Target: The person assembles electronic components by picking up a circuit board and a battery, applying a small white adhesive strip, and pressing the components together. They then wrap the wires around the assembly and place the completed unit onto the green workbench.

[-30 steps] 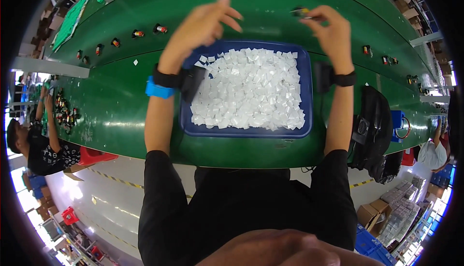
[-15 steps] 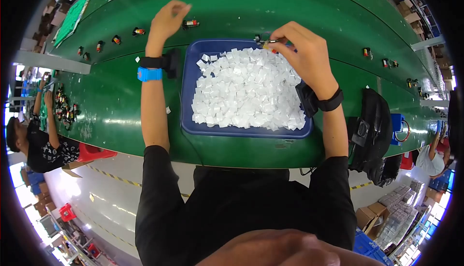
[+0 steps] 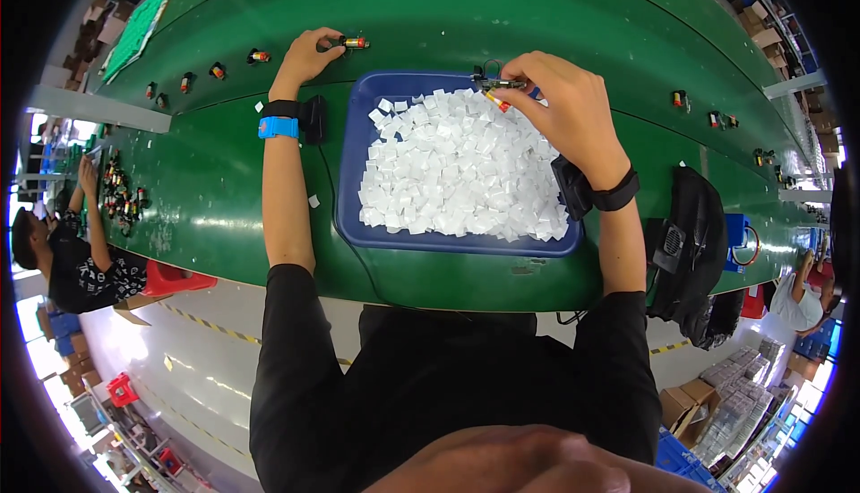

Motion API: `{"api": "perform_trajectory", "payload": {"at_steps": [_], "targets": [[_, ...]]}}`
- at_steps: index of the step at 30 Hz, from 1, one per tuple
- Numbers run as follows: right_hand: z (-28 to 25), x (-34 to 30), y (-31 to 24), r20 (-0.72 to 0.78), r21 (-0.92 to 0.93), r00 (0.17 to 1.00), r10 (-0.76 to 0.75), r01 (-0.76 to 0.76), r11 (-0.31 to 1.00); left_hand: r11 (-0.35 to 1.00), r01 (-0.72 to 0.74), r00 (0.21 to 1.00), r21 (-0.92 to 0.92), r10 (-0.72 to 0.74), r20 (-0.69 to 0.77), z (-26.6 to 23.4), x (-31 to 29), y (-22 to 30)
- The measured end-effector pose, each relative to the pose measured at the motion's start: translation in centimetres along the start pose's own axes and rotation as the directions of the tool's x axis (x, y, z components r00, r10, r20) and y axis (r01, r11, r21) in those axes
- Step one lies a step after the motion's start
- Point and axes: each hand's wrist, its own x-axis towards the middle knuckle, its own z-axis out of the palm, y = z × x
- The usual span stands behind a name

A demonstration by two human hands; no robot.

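My right hand (image 3: 569, 103) is closed in a pinch over the far right part of a blue tray (image 3: 352, 148). Between thumb and fingers it holds a small circuit board assembly (image 3: 498, 84) with a dark wire loop and a yellow-red part below. Left of the tray's far edge, my left hand (image 3: 306, 59) has its thumb and forefinger around the left end of a similar small assembly (image 3: 356, 42), black with a red and yellow body, lying on the green bench. Many small white square pieces (image 3: 461, 166) fill the tray.
More small assemblies lie along the bench at left (image 3: 217, 70) and right (image 3: 681, 99). A black bag (image 3: 697, 233) lies right of my right forearm. A dark cable (image 3: 336, 215) runs beside the tray. Another person (image 3: 76, 251) works at the far left, near a pile of assemblies (image 3: 121, 193).
My left hand has come down a little and its fingers have closed in on the assembly on the bench. My right hand has shifted slightly, and the board it holds has turned.
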Motion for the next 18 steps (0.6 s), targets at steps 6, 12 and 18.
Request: {"api": "perform_trajectory", "payload": {"at_steps": [6, 12, 18], "targets": [[-0.2, 0.0, -0.2, 0.003, 0.004, 1.0, -0.017, 0.017, 1.0, 0.994, 0.019, 0.997, 0.11, -0.011, -0.075, 0.0, -0.4, 0.8], [-0.1, -0.1, -0.2, 0.007, -0.005, 1.0, -0.014, 0.014, 1.0, 0.979, 0.082, 0.995, 0.189, -0.069, -0.073, 0.1, -0.5, 2.3], [0.0, 0.0, -0.3, -0.012, -0.012, 0.999, -0.041, 0.041, 0.999, 0.972, 0.194, 0.978, 0.132, -0.18, -0.11, 0.0, -0.6, 3.0]]}}
